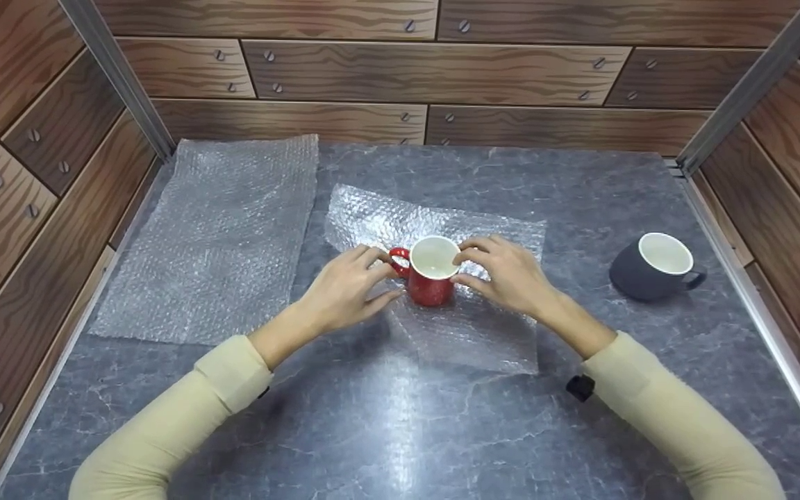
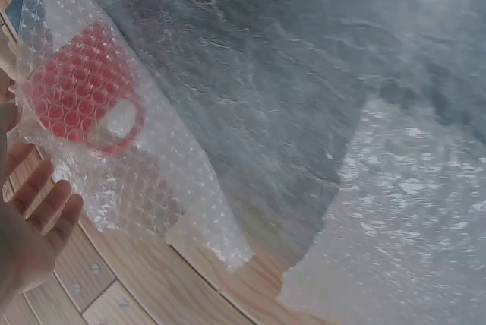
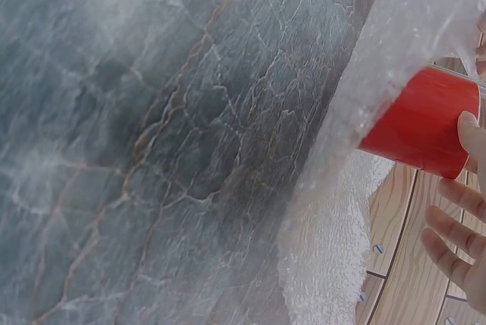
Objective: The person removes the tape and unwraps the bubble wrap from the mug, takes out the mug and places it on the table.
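Note:
A red mug (image 1: pixel 430 281) with a pale interior stands upright on a sheet of bubble wrap (image 1: pixel 497 340), its handle toward my left hand. In the left wrist view, the mug (image 2: pixel 80 86) shows through the clear bubbles. My right hand (image 1: pixel 504 271) holds the mug at its right side, fingertips over the rim and thumb against the wall. The right wrist view shows that thumb (image 3: pixel 468 129) on the red side, other fingers spread. My left hand (image 1: pixel 348 288) is at the handle, fingertips right beside it and thumb apart; its fingers look loosely extended.
A larger bubble wrap sheet (image 1: pixel 212 243) lies flat to the left. On the right stands a dark blue-grey mug (image 1: pixel 639 271), its handle pointing right. Wood-patterned panels (image 1: pixel 435 73) enclose the grey marbled table (image 1: pixel 344 430) at the back and both sides.

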`<state>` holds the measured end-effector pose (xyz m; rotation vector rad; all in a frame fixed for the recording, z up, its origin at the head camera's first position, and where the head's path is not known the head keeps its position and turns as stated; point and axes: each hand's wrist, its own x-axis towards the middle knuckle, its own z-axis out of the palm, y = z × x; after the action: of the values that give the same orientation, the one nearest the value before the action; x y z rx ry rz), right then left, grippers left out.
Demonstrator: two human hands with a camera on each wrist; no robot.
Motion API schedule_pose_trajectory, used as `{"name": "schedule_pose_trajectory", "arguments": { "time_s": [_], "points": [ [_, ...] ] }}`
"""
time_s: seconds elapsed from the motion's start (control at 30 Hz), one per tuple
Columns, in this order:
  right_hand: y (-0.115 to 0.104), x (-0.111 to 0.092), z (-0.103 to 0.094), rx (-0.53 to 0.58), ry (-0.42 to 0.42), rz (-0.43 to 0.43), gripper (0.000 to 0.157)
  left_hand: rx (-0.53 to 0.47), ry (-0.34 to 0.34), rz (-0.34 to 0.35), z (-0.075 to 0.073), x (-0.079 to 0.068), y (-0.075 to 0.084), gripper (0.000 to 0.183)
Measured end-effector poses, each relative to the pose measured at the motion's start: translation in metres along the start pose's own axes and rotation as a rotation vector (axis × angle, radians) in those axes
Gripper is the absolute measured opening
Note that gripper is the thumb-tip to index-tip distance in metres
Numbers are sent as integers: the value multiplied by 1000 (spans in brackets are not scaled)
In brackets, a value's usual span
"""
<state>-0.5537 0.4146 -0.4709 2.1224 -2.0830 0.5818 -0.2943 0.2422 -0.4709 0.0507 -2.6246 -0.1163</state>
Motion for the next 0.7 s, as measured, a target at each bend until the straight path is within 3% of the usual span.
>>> {"name": "schedule_pose_trajectory", "arguments": {
  "time_s": [0.7],
  "points": [
    [1,0,-1,4,10,-5,27,72,-25,2,-4,-32,-9,30]
  ]
}}
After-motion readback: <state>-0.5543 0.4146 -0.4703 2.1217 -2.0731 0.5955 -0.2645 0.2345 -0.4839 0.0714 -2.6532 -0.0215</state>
